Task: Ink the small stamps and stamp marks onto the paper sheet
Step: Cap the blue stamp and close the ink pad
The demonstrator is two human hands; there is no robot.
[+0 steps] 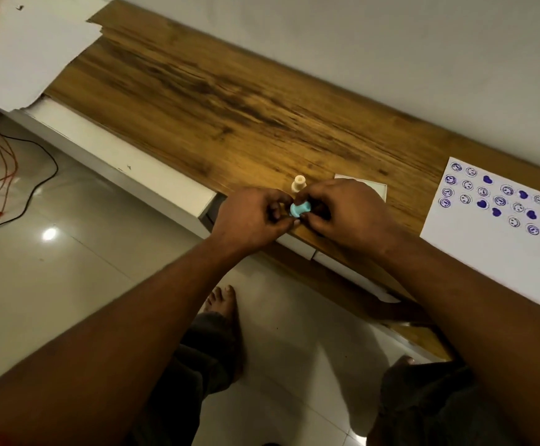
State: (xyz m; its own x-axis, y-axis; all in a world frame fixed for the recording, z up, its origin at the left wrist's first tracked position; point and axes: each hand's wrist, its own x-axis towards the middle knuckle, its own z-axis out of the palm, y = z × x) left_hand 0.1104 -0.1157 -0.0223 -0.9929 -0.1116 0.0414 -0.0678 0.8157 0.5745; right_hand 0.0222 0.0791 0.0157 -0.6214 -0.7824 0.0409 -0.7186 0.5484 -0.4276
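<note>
1. The left hand (pixel 249 217) and the right hand (pixel 342 209) are meeting over the near edge of the surface (pixel 198 101), both pinching a blue stamp (pixel 300 210) between their fingertips.
2. The stamp is lying on its side in the air between the hands, not touching the wood. Holding it from both ends probably means the person is pulling off a cap or turning it to check its face; which of these cannot be told, since the fingers are hiding its ends.
3. A cream stamp (pixel 297 183) is standing upright on the surface just behind the hands, likely parked there so it is within easy reach.
4. A white square (pixel 370 188), perhaps the ink pad, is lying flat just beyond the right hand, mostly hidden by it.
5. The paper (pixel 474 226) is lying to the right, well apart from the hands, with rows of purple marks (pixel 500 201) already covering its far part: smiling faces and solid hearts. Its near part is bare, so there is room for more marks.
6. Judging from this, the task is well along, and the blue stamp is being readied for inking.
</note>
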